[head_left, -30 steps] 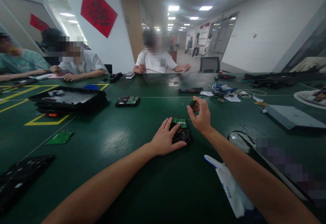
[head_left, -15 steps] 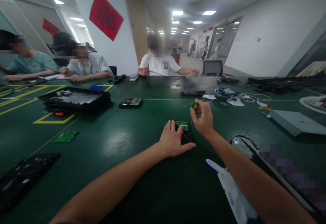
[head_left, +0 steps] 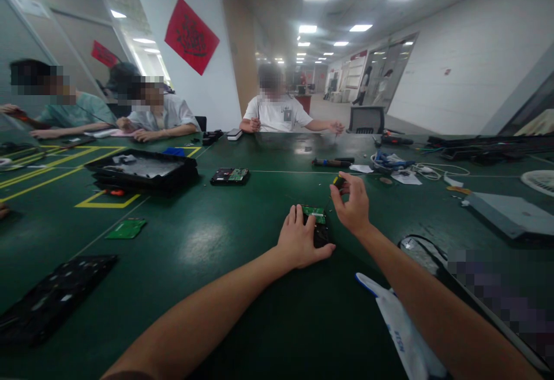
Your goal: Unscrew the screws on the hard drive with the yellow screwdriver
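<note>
Green worktable (head_left: 242,316), head view. Left hand (head_left: 300,243) is spread palm-down over a hard drive (head_left: 321,233), fingers splayed rather than curled around it, thumb reaching across its near end. The drive lies on the table directly in front of the person, roughly midway between the forearms; its far end, a green circuit board, shows beyond the fingers.

Right hand (head_left: 354,207) is closed in a fingertip pinch on a screwdriver (head_left: 338,181), dark handle with yellow at the end, held tilted above the drive's right side. The thin shaft points down toward the board (too faint to tell whether the tip touches).

Farther off, left of the hands: a second hard drive (head_left: 229,176), board side up. Left again, a black tray (head_left: 184,173) sits on a dark stack, something orange just beside its base. Nearer, a loose green circuit board (head_left: 127,229) lies flat; below that, a black panel (head_left: 60,296) dotted with pale patches.

Right side: a gray metal case (head_left: 515,210), a tangle of cables (head_left: 389,161), and, partly under the right forearm, a white item (head_left: 400,334) with blue edging and lettering. Across the table sits a co-worker in a white shirt (head_left: 274,113); two more people sit to the left.
</note>
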`<state>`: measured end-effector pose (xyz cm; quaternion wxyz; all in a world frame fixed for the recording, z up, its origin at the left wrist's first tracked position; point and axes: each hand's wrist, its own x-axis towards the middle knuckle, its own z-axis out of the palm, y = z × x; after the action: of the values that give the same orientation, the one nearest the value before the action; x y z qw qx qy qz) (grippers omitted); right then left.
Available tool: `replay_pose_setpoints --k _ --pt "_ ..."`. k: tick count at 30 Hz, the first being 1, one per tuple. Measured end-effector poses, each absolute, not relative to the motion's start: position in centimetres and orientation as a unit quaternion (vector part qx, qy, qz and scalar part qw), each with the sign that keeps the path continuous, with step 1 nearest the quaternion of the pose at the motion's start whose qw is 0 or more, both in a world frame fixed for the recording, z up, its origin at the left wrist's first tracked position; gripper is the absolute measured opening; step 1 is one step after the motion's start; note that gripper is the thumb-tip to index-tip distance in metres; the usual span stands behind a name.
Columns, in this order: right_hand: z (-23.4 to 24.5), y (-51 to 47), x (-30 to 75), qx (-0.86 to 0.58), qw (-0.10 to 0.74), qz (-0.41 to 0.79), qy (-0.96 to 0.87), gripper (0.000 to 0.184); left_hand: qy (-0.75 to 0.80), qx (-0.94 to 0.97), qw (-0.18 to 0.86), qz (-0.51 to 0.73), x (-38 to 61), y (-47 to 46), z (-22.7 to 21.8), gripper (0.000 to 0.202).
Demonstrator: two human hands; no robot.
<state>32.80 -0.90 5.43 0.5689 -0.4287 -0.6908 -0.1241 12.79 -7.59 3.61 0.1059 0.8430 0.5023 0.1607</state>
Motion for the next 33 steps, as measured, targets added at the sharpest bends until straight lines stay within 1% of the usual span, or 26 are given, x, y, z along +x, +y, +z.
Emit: replay_pose_setpoints --k 5,11,19,25,33 --pt "5.33 -0.92 32.65 -0.428 0.555 -0.103 -0.706 0.047 0.499 0.844 0.109 0.165 12.32 -7.34 3.47 0.101" --pt "5.25 -0.91 32.67 -0.432 0.569 -0.111 -0.691 0.047 0.497 0.846 0.107 0.163 12.17 -7.46 3.42 0.103" --pt "4.82 -0.67 32.75 -0.432 0.56 -0.102 -0.699 0.051 0.495 0.848 0.103 0.159 12.1 -7.41 3.49 0.104" --pt "4.84 -0.79 32.65 -0.425 0.578 -0.109 -0.688 0.051 0.494 0.849 0.108 0.152 12.08 -7.32 3.74 0.107" --pt "5.07 -0.89 32.72 -0.431 0.561 -0.101 -0.699 0.051 0.498 0.847 0.116 0.149 12.09 -7.17 3.83 0.107"
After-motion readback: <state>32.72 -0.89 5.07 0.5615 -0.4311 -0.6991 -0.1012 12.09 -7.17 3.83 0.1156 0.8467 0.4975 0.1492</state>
